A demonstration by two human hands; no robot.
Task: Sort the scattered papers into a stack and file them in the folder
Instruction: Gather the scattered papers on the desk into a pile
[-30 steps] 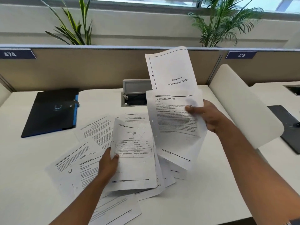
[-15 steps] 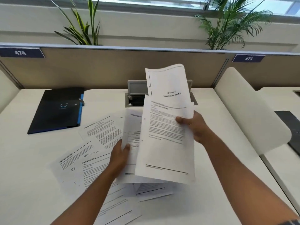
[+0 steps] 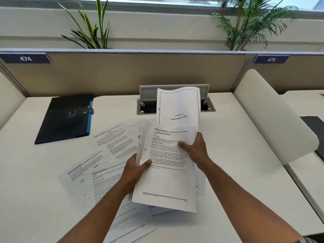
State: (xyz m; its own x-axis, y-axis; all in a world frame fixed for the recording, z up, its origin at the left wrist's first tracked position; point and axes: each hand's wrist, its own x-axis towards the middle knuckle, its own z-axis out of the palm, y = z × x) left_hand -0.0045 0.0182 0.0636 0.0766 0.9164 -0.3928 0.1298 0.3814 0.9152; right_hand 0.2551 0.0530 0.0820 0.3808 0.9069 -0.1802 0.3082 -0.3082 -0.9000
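both hands now hold one bundle of sheets above the tabletop (image 3: 228, 155). the left hand (image 3: 135, 171) grips the bundle's left edge, thumb curled over the front page and fingers hidden behind it. the right hand (image 3: 194, 149) pinches the right edge, thumb pressed on the printed text of the front sheet (image 3: 166, 172), the one headed "industry profile". half a second ago the left hand still held its own sheet beside the right hand's pages; now that sheet sits tucked behind the front page, only its left margin peeking out just past the left thumb. a second ago the two hands were well apart, the left one low over the scattered sheets with a form-like page; now they have come together on the same bundle.

the "chapter 2 organization profile" page (image 3: 178, 106) stands up behind the front sheet, above the right hand, its top edge curling. it has dropped lower in the view than it was a second ago.

loose papers (image 3: 112, 142) lie on the tabletop to the left of and below the left hand, overlapping one another, and more show under the held bundle near the forearms. the dark folder (image 3: 66, 118) with a blue edge lies closed and flat, well off to the left beyond the left hand, in the same place as before. beyond the right hand, a grey cable hatch (image 3: 149, 100) stands open at the tabletop's back edge, partly hidden by the raised page.
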